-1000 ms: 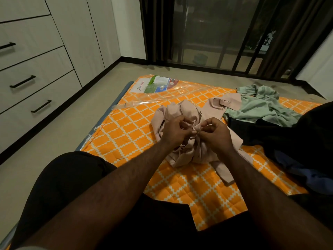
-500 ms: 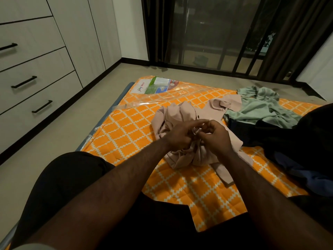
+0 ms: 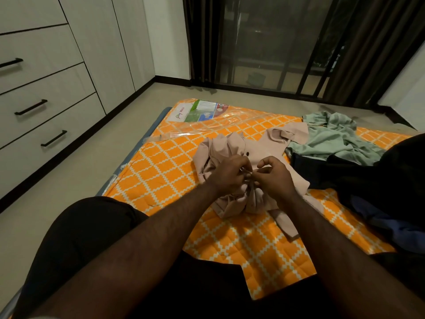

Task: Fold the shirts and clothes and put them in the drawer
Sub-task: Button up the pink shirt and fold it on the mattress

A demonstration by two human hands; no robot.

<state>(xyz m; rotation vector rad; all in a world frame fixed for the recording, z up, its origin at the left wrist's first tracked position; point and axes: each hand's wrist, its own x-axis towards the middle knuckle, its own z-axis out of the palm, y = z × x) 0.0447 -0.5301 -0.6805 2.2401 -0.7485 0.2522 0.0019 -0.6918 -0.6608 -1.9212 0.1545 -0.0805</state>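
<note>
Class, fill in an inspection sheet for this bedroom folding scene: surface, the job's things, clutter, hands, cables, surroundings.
Surface: orange patterned mattress on the floor.
Job's things: pink shirt crumpled at centre; green garment and dark clothes to the right; drawers all closed.
Clutter: clear plastic packaging at the far edge.
Hands: left hand and right hand each pinch the pink shirt.
Cables: nothing seen.
Surroundings: curtains, dark glass door.

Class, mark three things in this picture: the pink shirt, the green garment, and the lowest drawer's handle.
pink shirt [image 3: 273, 141]: head view, on the flat upper part beyond the hands.
green garment [image 3: 331, 137]: head view, on its crumpled middle.
lowest drawer's handle [image 3: 54, 138]: head view, on the middle of the black bar.
</note>
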